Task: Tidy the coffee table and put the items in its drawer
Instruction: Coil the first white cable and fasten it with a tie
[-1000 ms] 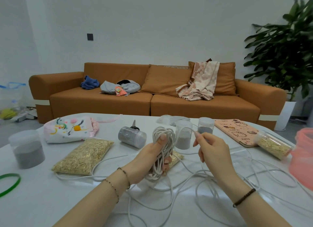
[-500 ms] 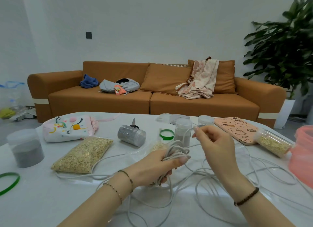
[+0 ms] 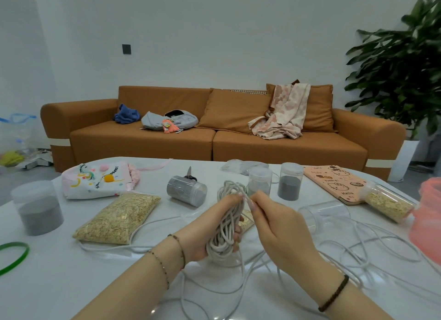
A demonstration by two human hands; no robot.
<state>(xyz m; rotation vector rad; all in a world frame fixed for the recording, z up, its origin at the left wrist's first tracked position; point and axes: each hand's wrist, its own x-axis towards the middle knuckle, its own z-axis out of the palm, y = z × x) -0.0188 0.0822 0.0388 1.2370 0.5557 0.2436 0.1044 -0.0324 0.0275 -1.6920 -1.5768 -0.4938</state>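
between the hands, over the counter (image 3: 59,284): left hand (image 3: 210,226) grips the cord bundle (image 3: 225,224) upright as a spool; right hand (image 3: 281,229) pinches its free strand (image 3: 248,199) at top, prob. to lay the next wrap w/ tension.

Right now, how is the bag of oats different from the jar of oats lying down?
The bag of oats is soft and flat like a pillow; the jar of oats is hard, clear and round, lying on its side. The bag lies on the table's left, by the white pouch; the jar lies on the right, beside the pink board. Both hold the same pale flakes.
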